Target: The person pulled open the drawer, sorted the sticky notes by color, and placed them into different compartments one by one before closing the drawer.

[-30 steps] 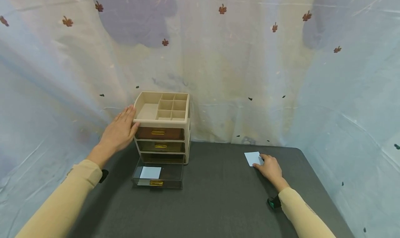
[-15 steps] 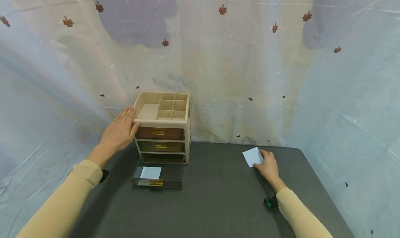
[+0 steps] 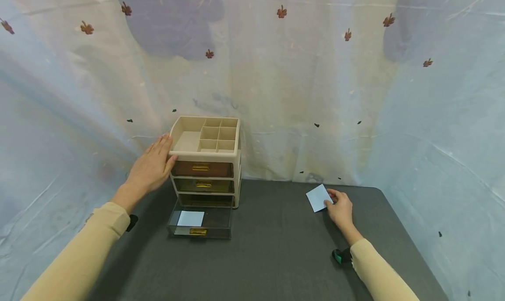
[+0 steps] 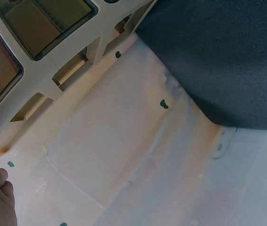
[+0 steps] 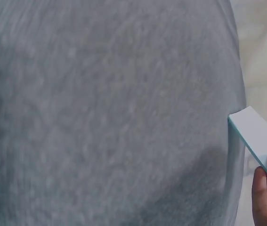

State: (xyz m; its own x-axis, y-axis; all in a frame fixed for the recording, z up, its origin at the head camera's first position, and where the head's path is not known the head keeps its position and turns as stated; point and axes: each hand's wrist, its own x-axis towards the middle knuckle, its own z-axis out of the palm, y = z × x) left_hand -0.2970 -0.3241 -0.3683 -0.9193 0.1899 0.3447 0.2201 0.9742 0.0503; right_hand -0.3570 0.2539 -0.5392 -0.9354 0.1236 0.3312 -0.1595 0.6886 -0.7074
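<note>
A beige drawer organizer (image 3: 204, 157) stands left of centre in the head view. My left hand (image 3: 149, 168) rests against its left side, fingers straight along the wall and thumb at the front corner. The bottom drawer (image 3: 218, 224) is pulled out, and a pale blue paper square (image 3: 191, 218) lies inside it. To the right, my right hand (image 3: 340, 209) pinches a pale blue sticky note pad (image 3: 318, 197) between thumb and fingers, tilted just over the table. In the right wrist view the pad (image 5: 258, 134) shows a thin teal edge.
A dark grey cloth covers the table (image 3: 272, 244). Behind and at both sides hangs a pale patterned curtain (image 3: 276, 94). The organizer has a compartment tray (image 3: 187, 141) on top and two shut upper drawers (image 3: 217, 169).
My right hand has picked the sticky note pad up from the table, turned it slightly and shifted its grip. The left hand and the organizer have stayed put.
</note>
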